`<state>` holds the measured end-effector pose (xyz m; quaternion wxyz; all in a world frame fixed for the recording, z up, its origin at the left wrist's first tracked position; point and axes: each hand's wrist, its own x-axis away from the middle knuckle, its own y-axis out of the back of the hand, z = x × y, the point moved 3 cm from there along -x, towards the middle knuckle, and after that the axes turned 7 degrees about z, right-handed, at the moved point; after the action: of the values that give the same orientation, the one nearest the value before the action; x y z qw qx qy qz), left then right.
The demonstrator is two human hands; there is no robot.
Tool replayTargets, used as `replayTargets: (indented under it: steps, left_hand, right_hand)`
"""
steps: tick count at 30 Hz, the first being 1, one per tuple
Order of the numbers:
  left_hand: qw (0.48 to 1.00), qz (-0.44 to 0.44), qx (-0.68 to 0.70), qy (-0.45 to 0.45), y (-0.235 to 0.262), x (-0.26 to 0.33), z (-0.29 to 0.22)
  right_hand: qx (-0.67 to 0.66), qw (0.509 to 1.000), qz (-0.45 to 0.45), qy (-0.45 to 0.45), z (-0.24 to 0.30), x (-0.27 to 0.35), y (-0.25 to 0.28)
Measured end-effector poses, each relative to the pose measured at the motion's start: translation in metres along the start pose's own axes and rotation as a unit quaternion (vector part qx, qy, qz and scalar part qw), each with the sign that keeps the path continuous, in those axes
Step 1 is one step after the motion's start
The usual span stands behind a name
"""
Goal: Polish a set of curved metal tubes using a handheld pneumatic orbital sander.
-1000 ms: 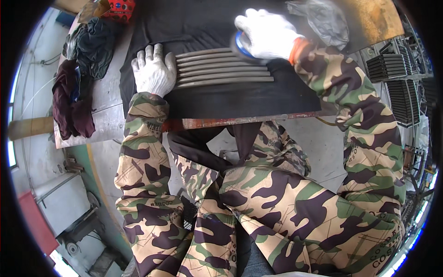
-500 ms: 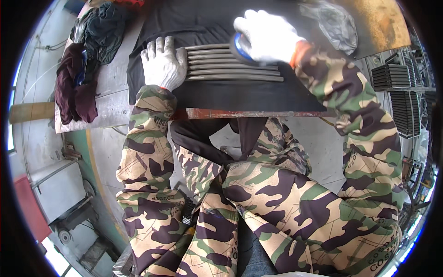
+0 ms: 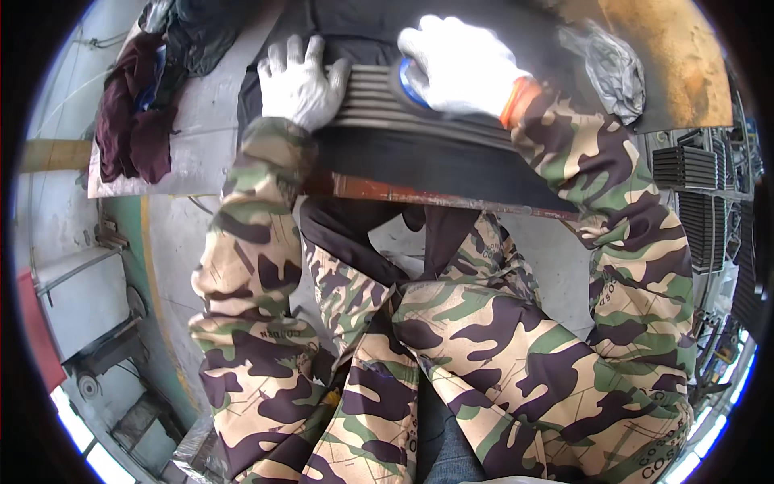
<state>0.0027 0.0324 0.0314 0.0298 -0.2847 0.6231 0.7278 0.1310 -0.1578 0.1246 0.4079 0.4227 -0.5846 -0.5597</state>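
Observation:
Several thin grey metal rods [image 3: 377,103] lie side by side on a black cloth [image 3: 419,153] on the workbench. My left hand [image 3: 300,87], in a white knit glove, rests flat with fingers spread at the rods' left ends. My right hand [image 3: 466,68], gloved likewise, is curled around a round blue-edged object [image 3: 411,85] over the rods. Only a blue rim of it shows; the glove hides the rest, so I cannot tell its kind. The rods' right part is blurred and partly behind my right hand and wrist.
Dark red and dark green cloths [image 3: 133,133] lie on the bench's left side. A crumpled clear plastic bag [image 3: 613,77] sits at the right, by a rusty brown sheet [image 3: 677,56]. Stacks of dark bars [image 3: 700,218] stand on a rack beyond the right edge. My legs are below the bench edge.
The whole view has shifted and tilted slightly. My right hand, with the blue-edged object, has moved left along the rods. My left thumb is spread farther from its fingers.

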Motion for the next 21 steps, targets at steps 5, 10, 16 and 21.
replayTargets:
  steps: [5,10,16,21]
  left_hand:
    - [0.996,0.084,-0.019,0.038,-0.005,-0.010,-0.001]
    - [0.992,0.094,-0.081,0.019,-0.011,-0.015,-0.002]
    - [0.995,0.064,-0.066,0.037,-0.028,-0.016,0.006]
    - [0.997,0.055,-0.045,0.044,-0.023,-0.016,0.007]
  right_hand:
    - [-0.021,1.000,-0.009,-0.006,0.002,-0.020,0.017]
    - [-0.053,0.998,-0.017,0.021,0.015,-0.013,0.031]
    - [-0.017,0.999,-0.032,0.011,0.007,-0.016,0.024]
    - [0.000,1.000,-0.009,-0.028,-0.003,-0.028,0.017]
